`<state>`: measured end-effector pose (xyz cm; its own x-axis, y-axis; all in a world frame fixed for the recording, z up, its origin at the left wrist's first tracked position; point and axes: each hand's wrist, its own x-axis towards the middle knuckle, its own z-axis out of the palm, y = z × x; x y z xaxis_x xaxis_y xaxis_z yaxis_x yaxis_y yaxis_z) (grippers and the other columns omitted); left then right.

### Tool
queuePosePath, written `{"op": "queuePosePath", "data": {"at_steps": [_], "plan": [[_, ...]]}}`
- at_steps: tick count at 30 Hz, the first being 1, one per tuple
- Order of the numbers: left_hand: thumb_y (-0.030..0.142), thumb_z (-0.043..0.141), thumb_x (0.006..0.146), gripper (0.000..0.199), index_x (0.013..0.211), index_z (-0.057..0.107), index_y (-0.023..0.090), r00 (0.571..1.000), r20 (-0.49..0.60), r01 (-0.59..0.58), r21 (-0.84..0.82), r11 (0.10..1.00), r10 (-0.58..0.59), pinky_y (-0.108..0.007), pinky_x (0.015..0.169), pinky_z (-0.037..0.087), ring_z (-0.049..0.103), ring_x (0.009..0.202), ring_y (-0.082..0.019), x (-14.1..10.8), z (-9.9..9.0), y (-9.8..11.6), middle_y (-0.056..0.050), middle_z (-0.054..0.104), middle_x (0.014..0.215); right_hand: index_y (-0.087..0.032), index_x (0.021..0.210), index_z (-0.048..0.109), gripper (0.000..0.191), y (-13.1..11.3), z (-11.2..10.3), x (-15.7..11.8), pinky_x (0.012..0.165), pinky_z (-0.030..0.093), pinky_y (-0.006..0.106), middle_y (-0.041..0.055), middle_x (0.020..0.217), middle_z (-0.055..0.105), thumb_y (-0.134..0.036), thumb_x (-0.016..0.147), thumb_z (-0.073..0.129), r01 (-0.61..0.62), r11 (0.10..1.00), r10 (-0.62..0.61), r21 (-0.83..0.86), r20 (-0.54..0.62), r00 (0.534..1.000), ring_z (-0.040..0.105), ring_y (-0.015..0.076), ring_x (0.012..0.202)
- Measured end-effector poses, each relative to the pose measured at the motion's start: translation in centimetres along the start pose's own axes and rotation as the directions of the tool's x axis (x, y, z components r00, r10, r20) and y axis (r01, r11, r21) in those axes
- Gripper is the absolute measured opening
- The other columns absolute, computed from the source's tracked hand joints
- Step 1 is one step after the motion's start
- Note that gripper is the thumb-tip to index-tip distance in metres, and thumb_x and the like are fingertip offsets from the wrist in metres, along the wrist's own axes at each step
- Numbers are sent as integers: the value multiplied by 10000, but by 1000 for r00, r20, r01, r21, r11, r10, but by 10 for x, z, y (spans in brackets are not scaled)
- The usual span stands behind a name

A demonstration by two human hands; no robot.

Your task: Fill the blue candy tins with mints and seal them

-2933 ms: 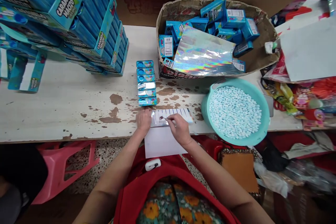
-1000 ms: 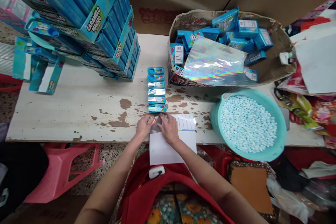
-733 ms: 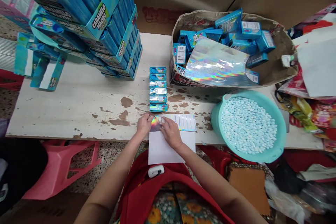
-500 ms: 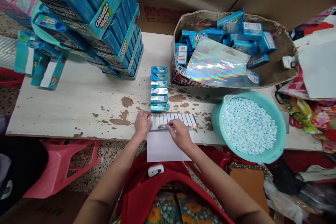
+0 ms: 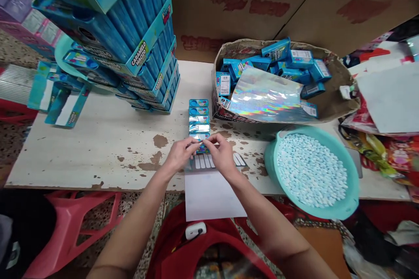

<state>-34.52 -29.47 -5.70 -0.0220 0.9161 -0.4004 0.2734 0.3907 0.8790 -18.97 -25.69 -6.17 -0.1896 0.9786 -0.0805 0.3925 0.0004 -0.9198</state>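
A row of several small blue candy boxes [image 5: 199, 118] runs away from me on the white table; shiny strips lie across the ends of some. Over the nearest boxes, my left hand [image 5: 180, 153] and my right hand [image 5: 222, 153] meet, fingertips pinched. A small, thin sticker seems to be between them, mostly covered by the fingers. Just below my hands lies a sticker sheet [image 5: 203, 162] with white strips, its middle partly hidden by my right hand. Its pale paper backing [image 5: 214, 196] hangs over the table's front edge.
Tall stacked display trays [image 5: 140, 54] of blue boxes stand at the left. A cut-down carton [image 5: 340, 111] holding loose blue boxes and a shiny sheet [image 5: 266, 93] sits at the back right. Near the right front is a turquoise tub [image 5: 271, 168] of pale blue candies.
My right hand has come up from the sticker sheet to the nearest boxes. My left hand has let go of the sheet's left edge and joined it there. The view has tilted up slightly.
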Motion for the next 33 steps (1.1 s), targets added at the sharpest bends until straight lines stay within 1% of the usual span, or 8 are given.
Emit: {"op": "queuePosePath", "data": {"at_steps": [3, 7, 11, 15, 18, 27, 30, 33], "plan": [[335, 450, 849, 263, 1058, 531, 197, 987, -101, -119, 80, 990, 127, -236, 591, 410, 514, 580, -125, 34, -25, -3, 44, 533, 611, -190, 723, 634, 149, 6, 25, 40, 826, 467, 346, 77, 926, 573, -326, 783, 622, 44, 991, -65, -129, -169, 984, 554, 214, 925], [221, 386, 842, 218, 1038, 476, 185, 957, -108, -239, 225, 945, 268, -237, 598, 381, 502, 603, -125, 89, -51, -4, 37, 533, 638, -185, 716, 633, 129, 6, 50, 91, 881, 435, 406, 108, 970, 557, -293, 784, 616, 26, 958, -106, -284, -271, 957, 518, 254, 966], [169, 377, 814, 188, 985, 455, 176, 957, -107, -232, 271, 934, 269, -238, 580, 369, 488, 567, -123, 129, -60, -12, 42, 511, 605, -184, 666, 585, 111, 5, 66, 114, 890, 413, 437, 139, 1054, 564, -191, 777, 592, -37, 932, -86, -360, -320, 943, 503, 279, 989], [184, 400, 806, 145, 948, 429, 183, 975, -77, -200, 103, 974, 209, -214, 546, 371, 477, 517, -101, 141, -56, -23, 55, 504, 591, -185, 668, 543, 126, 11, 73, 117, 927, 397, 431, 154, 1138, 521, -136, 782, 522, -19, 949, -93, -316, -334, 938, 508, 272, 1041], [227, 426, 810, 175, 982, 413, 196, 992, -82, -95, 6, 995, 95, -200, 501, 357, 478, 470, -98, 141, -47, -31, 67, 501, 567, -183, 782, 545, 63, 13, 74, 116, 935, 397, 437, 150, 1112, 518, -129, 765, 518, -31, 955, -75, -295, -343, 936, 511, 279, 1048], [265, 474, 809, 104, 879, 518, 201, 954, -299, 129, 286, 950, -40, -291, 668, 405, 566, 721, -199, 120, -30, -56, -28, 587, 708, -186, 945, 532, 177, 1, 68, 116, 867, 426, 449, 127, 1033, 523, -127, 787, 477, -67, 932, -66, -355, -350, 935, 526, 283, 972], [346, 414, 861, 213, 806, 557, 198, 952, -302, 163, 339, 926, -56, -321, 726, 407, 574, 812, -236, 78, -27, -70, -73, 608, 774, -184, 1082, 506, 245, 9, 49, 72, 913, 414, 437, 130, 1086, 512, -160, 844, 452, 107, 913, -231, -394, -280, 932, 486, 271, 1075], [415, 408, 873, 303, 855, 608, 188, 985, -174, 95, 442, 892, -19, -345, 795, 414, 565, 911, -259, 27, -7, -89, -101, 618, 888, -210, 1072, 494, 188, 39, 33, 0, 861, 443, 428, 108, 991, 522, -223, 888, 457, 190, 896, -306, -401, -249, 919, 503, 256, 1010]]}}
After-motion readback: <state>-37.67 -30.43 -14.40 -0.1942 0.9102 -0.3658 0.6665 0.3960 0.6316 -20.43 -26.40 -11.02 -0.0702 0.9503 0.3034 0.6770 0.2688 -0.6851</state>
